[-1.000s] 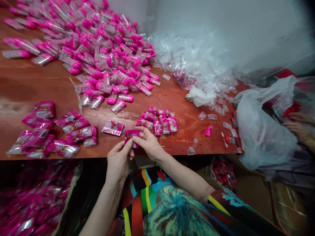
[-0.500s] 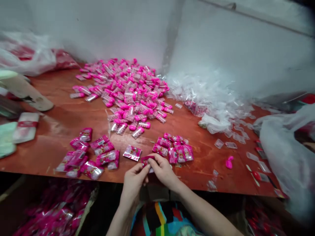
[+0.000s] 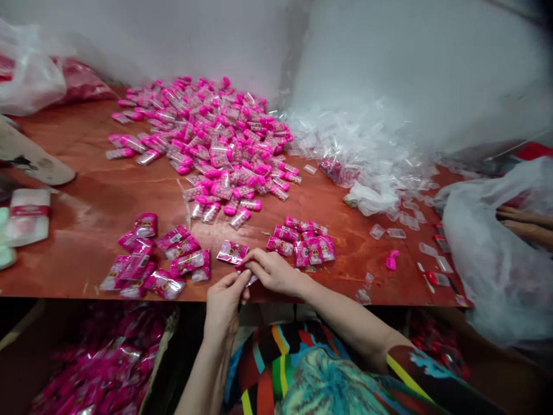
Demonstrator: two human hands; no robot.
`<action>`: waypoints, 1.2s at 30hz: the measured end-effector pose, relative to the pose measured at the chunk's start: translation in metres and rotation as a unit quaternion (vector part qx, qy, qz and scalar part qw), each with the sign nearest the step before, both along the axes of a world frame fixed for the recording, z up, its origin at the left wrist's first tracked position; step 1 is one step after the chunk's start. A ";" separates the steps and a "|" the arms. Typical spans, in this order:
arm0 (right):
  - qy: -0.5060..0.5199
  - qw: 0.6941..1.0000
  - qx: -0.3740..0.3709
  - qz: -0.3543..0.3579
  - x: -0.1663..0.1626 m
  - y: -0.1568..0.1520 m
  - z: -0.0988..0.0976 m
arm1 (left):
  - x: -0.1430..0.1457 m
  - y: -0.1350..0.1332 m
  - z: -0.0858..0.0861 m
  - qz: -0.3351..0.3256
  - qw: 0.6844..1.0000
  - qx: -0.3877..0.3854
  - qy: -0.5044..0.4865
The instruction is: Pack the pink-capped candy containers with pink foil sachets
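Note:
My left hand and my right hand meet at the front edge of the table. Both are closed, pinching one small pink printed wrapper between fingertips; a clear or pale part shows beneath it. Fingers cover most of it, so whether anything is inside cannot be seen. A flat pink wrapper lies just beyond. To the left sits a group of wrapped pink packets, and another group of wrapped packets lies right of my right hand. Farther back is a large heap of clear bottles with pink caps.
Clear plastic pieces are piled at the back right. A pink plastic part lies at right, near a translucent bag; another person's hand shows behind it. Below the left edge, a box holds many pink packets.
The view has tipped, so the table sits higher in the picture. My hands stay together on the wrapper, now partly covered by my right fingers. Another person's hand shows more at the right.

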State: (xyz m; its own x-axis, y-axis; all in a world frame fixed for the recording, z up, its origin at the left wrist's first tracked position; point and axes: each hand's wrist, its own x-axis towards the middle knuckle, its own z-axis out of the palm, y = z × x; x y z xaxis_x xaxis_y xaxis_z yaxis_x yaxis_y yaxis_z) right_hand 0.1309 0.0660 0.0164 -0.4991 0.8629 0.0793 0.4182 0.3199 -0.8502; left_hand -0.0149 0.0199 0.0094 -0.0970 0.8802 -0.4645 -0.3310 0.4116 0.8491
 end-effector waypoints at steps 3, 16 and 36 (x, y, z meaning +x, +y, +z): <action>-0.005 1.000 0.000 0.007 -0.007 0.006 -0.001 | -0.005 0.004 0.002 0.016 0.999 -0.014 -0.025; 0.091 0.987 -0.028 -0.133 -0.033 0.008 0.001 | -0.001 0.010 0.006 0.072 0.996 -0.004 -0.047; -0.347 0.920 0.061 -0.173 -0.046 0.116 -0.010 | -0.008 0.020 0.023 0.136 0.969 -0.082 -0.190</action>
State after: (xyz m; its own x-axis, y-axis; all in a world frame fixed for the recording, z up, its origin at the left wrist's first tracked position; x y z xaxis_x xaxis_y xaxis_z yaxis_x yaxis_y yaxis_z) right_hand 0.0850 0.1820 0.0063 -0.1624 0.9855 -0.0489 0.9416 0.1399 -0.3062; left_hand -0.0233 0.0397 0.0322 -0.1096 0.7574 -0.6437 -0.7224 0.3841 0.5750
